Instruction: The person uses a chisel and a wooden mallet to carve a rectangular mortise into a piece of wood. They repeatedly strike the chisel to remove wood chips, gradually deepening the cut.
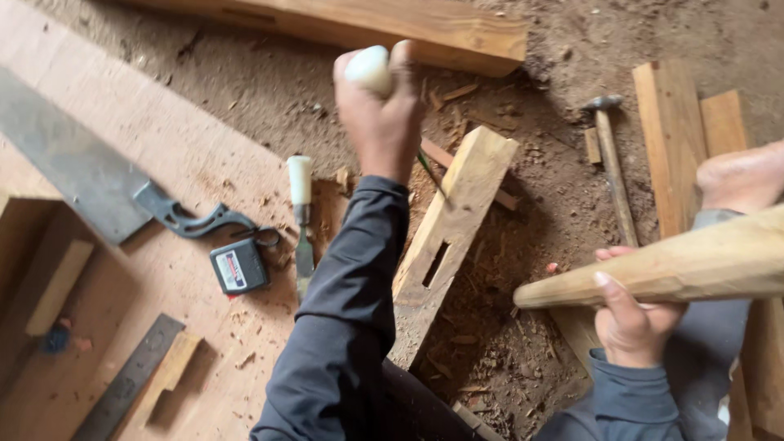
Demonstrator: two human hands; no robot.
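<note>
My left hand (382, 114) is shut on a chisel with a white handle (367, 69); its thin blade slants down behind the hand toward a pale wooden block (457, 220). The block lies tilted on the dirt and has a narrow slot (435, 263) cut through its face. My right hand (627, 322) grips a thick rounded wooden club (678, 265), held level off to the right of the block. Both arms wear dark blue sleeves.
A second white-handled chisel (301, 216), a black tape measure (238, 266), a handsaw (90, 175) and a metal ruler (131, 377) lie on the wide board at left. A hammer (614, 163) and planks (678, 139) rest on the dirt at right, beside a bare foot (739, 175).
</note>
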